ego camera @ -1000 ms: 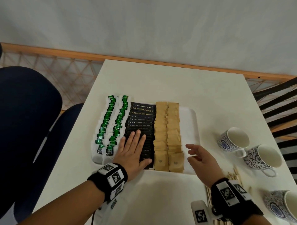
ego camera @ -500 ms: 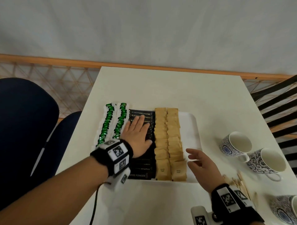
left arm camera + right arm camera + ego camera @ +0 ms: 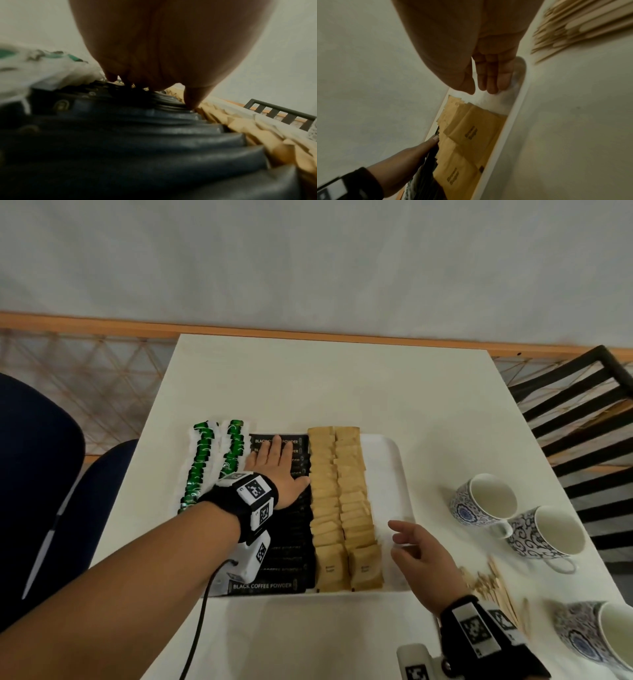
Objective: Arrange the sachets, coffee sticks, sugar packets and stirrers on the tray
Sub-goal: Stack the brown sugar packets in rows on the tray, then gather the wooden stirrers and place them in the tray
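A white tray [image 3: 387, 474] on the table holds two rows of green and white sachets [image 3: 202, 460], a row of black coffee sticks [image 3: 291, 546] and two rows of brown sugar packets [image 3: 339, 508]. My left hand [image 3: 274, 463] lies flat with straight fingers on the far end of the coffee sticks [image 3: 137, 128], thumb against the sugar packets [image 3: 240, 125]. My right hand [image 3: 414, 549] hovers with relaxed fingers over the tray's near right part [image 3: 510, 119], holding nothing. Wooden stirrers [image 3: 496, 587] lie in a pile on the table right of the tray.
Three blue-patterned cups [image 3: 483, 501] stand at the table's right side. A dark blue chair [image 3: 37, 474] is at the left and a black slatted chair [image 3: 582, 419] at the right. A wall runs behind the table.
My left hand has slid along the coffee sticks from the near end to the far end. My right hand has stayed near the tray's right edge.
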Motion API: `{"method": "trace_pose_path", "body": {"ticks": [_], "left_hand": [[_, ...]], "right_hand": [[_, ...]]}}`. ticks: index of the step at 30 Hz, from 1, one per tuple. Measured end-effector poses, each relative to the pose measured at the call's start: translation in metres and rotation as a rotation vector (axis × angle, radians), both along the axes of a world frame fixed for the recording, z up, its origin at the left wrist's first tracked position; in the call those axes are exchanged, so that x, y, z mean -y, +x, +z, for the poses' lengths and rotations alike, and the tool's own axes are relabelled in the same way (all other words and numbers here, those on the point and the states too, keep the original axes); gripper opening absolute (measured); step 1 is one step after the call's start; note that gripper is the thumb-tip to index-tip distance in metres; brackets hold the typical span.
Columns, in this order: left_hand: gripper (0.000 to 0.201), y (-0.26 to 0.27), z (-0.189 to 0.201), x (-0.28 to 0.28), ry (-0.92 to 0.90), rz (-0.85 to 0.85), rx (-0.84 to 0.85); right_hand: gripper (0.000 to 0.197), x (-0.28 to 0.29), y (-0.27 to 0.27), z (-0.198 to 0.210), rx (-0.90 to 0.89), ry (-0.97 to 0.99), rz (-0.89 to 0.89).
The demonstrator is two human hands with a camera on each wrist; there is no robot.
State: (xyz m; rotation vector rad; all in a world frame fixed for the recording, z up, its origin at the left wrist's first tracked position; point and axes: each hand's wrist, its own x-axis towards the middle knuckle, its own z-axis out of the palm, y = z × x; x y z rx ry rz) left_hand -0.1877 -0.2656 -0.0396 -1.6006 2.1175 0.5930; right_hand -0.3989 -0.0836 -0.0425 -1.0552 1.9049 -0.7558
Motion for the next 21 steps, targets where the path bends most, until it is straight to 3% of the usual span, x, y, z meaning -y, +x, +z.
{"method": "trace_pose_path", "body": {"ticks": [10,14,18,21], "left_hand": [[0.074,-0.005,0.027,-0.010,-0.041,-0.045,-0.131],[0.068,-0.018,0.046,-0.025,-0.099,-0.120,-0.285],[0.049,-0.040,0.063,-0.065,-0.138,-0.238,-0.531],[0.052,-0.060,0.062,-0.109,-0.029,-0.381,-0.547]], "right_hand": [[0.039,0.001,0.017,0.003,0.000,0.023,0.068],[0.041,-0.012,0.008,0.008,-0.038,-0.039,0.043],[0.044,-0.037,-0.013,0.015,-0.188,-0.063,0.097],[0.047,-0.062,-0.035,0.019,-0.352,-0.070,0.164]]}}
